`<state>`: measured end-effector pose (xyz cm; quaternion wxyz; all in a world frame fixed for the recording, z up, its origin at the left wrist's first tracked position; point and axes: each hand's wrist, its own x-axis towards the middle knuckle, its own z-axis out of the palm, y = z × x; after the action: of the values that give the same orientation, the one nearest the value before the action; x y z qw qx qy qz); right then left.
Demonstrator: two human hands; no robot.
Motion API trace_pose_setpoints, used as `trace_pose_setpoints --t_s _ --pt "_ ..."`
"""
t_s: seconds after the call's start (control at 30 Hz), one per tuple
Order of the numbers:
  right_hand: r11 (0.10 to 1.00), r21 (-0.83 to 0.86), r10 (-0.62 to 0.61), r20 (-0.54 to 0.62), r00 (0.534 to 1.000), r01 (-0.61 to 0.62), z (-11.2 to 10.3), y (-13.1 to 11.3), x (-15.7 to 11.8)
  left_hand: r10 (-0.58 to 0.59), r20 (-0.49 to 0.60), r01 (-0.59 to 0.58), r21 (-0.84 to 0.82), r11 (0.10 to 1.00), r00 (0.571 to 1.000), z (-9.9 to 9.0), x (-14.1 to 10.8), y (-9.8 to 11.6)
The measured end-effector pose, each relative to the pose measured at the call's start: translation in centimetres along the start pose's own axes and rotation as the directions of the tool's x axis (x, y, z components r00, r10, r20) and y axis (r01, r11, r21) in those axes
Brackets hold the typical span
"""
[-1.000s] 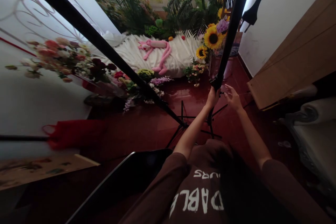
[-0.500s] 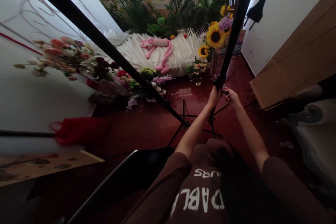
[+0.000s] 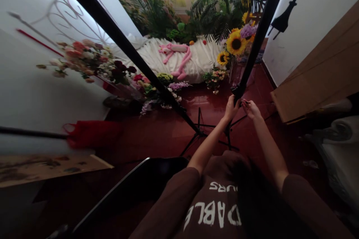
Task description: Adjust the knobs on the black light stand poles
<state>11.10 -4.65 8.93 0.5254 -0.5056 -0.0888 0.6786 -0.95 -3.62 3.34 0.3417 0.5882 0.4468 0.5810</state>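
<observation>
A black stand pole [image 3: 252, 54] slants down from the top right to tripod legs on the floor. My left hand [image 3: 231, 109] is wrapped around this pole, just below its black collar [image 3: 237, 90]. Close beside it on the right, my right hand [image 3: 251, 109] has its fingers bent and pinched at a small dark knob on the pole's side, mostly hidden by the fingers. A second black stand [image 3: 134, 54] crosses the view from the upper left, its legs close to the first stand's legs.
Artificial flowers [image 3: 86, 58], a pink plush toy [image 3: 179, 50] on white cloth [image 3: 202, 65] and sunflowers [image 3: 235, 43] lie beyond the stands. A plug [image 3: 281, 22] hangs at upper right. Brown board [image 3: 316, 56] leans right; a red bag [image 3: 89, 134] is left.
The view has shifted slightly, so the scene sits further right. My left hand stays on the pole; my right hand's fingers have turned at the knob.
</observation>
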Motion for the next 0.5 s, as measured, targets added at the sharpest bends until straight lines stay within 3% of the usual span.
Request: trace_pose_setpoints --t_s 0.07,0.13,0.23,0.3,0.37,0.4,0.43,0.5 --pt "0.994 0.026 -0.107 -0.003 0.994 0.107 -0.6 0.9 -0.5 -0.008 -0.136 0.010 0.016 1.000 0.991 -1.6 -1.6 0.7" --pt "0.984 0.030 -0.177 0.007 0.984 0.177 -1.5 1.9 -0.9 -0.009 -0.370 0.045 0.090 0.995 0.929 -4.0 -3.4 1.1" --pt "0.979 -0.001 -0.203 -0.019 0.979 0.203 -2.9 3.6 -1.1 0.036 -0.701 0.160 0.212 0.964 0.712 -8.9 -5.5 0.7" --pt "0.985 -0.034 -0.171 -0.017 0.985 0.171 -3.6 4.8 -1.2 0.067 -0.834 0.262 0.247 0.933 0.548 -12.7 -5.9 0.1" --pt "0.989 -0.080 -0.124 0.017 0.992 0.125 -3.8 6.1 -1.1 0.070 -0.902 0.337 0.230 0.913 0.426 -16.4 -5.5 -0.6" --pt "0.989 -0.106 -0.103 0.038 0.994 0.106 -3.7 6.7 -1.0 0.054 -0.910 0.351 0.212 0.912 0.410 -18.1 -5.1 -0.9" --pt "0.987 -0.134 -0.081 0.057 0.995 0.088 -3.5 7.2 -0.9 0.033 -0.901 0.347 0.200 0.916 0.433 -19.7 -4.6 -1.1" --pt "0.980 -0.194 -0.024 0.098 0.995 0.043 -2.7 8.3 -0.8 -0.004 -0.847 0.315 0.193 0.929 0.531 -22.4 -3.6 -1.4"
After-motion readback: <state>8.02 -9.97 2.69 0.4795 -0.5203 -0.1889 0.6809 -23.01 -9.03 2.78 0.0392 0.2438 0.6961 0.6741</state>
